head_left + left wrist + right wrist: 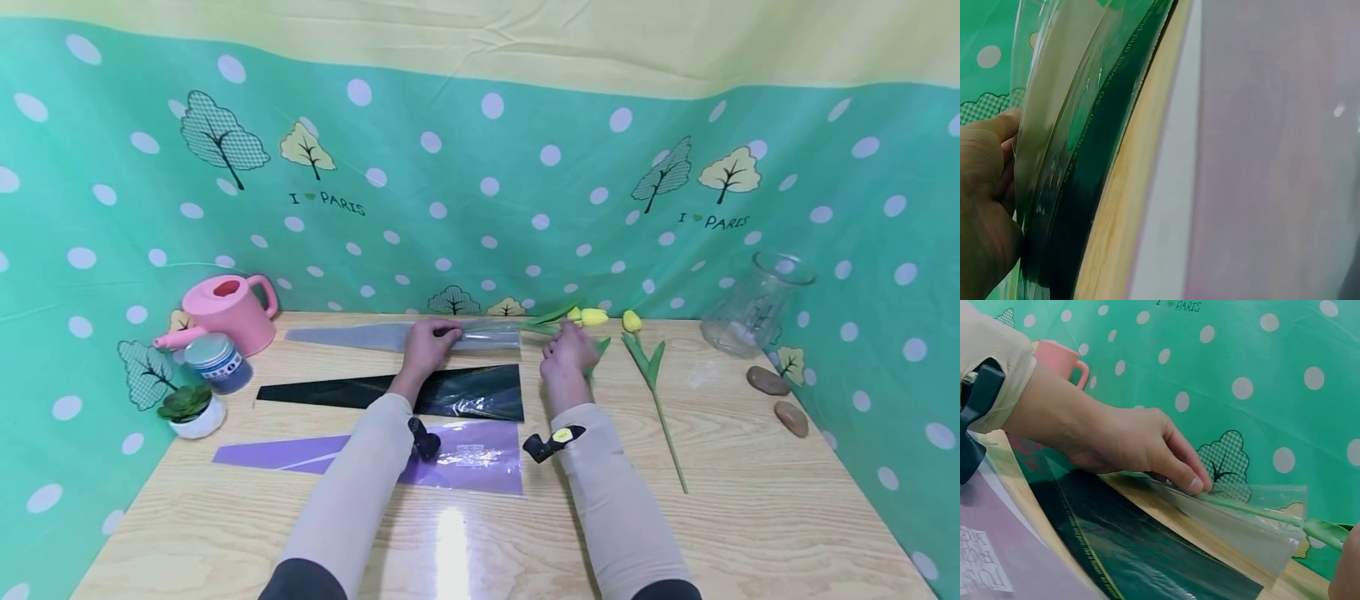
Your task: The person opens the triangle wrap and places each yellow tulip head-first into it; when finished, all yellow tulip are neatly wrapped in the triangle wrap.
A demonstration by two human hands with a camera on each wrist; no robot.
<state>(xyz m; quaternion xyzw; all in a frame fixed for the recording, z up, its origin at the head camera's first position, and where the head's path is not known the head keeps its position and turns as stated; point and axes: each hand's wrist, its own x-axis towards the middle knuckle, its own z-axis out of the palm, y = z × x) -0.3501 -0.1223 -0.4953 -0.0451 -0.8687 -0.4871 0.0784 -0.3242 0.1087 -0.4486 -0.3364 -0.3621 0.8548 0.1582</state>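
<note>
**Both hands at the clear sleeve, tulip stem inside its mouth**

The left hand (427,343) rests on the clear plastic sleeve (390,336), its fingers curled over the sleeve's upper layer near the wide open end; the right wrist view shows the fingertips (1194,483) pressing the film down. The right hand (567,357) sits at 3 o'clock from the left, fingers curled around the green stem of a yellow tulip (592,317). The stem runs into the sleeve's mouth, as the right wrist view shows (1254,511); the flower head lies outside, at 1 o'clock from the right hand.

The clear sleeve lies flat at the far edge of the tabletop (750,517), tapering to the left. Just nearer, at 6 o'clock from the left hand, lies a dark green sleeve (480,393), and nearer again a purple sleeve (300,454).

At 3 o'clock from the right hand a second yellow tulip (651,367) lies on the tabletop, its stem running toward the near edge. Further right stand a glass vase (753,307), tilted, and two brown stones (780,398).

At 9 o'clock from the left hand, well apart, are a pink watering can (228,312), a blue-labelled jar (217,362) and a small potted succulent (191,410).
</note>
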